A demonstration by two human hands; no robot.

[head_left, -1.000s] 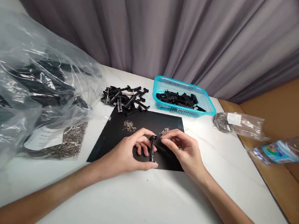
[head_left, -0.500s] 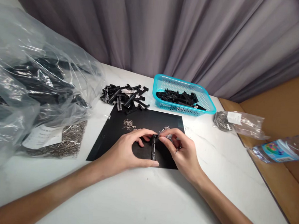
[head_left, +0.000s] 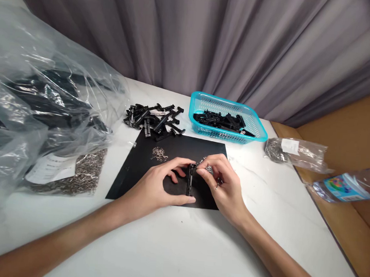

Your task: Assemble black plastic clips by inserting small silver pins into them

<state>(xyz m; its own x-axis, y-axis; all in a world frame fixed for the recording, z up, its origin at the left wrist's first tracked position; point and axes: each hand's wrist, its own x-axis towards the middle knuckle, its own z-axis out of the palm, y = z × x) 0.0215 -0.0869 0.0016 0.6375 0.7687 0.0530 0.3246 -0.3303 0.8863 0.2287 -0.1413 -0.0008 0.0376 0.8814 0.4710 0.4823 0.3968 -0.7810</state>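
Note:
A slim black plastic part [head_left: 190, 180] stands lengthwise between the thumb and index finger of my left hand [head_left: 158, 183], gripped at its two ends above a black mat [head_left: 128, 181]. My right hand [head_left: 224, 181] is closed in a pinch at the part's upper right end; whatever lies between its fingertips is too small to make out. Past the hands, two little heaps of small metal pieces rest on the mat: the left heap [head_left: 159, 154] in plain sight, the right heap [head_left: 206, 165] partly covered by my right hand.
Behind the mat lies a pile of black plastic parts [head_left: 154, 119]. A blue basket [head_left: 259, 133] holds more of them. Large clear plastic bags [head_left: 82, 59] and a bag of metal pieces [head_left: 89, 172] fill the left. Rightward are a smaller bag [head_left: 277, 150] and a plastic bottle [head_left: 344, 185].
Both hands and the black plastic part have shifted very slightly upward in view. The grip of the left hand and the pinch of the right hand look the same.

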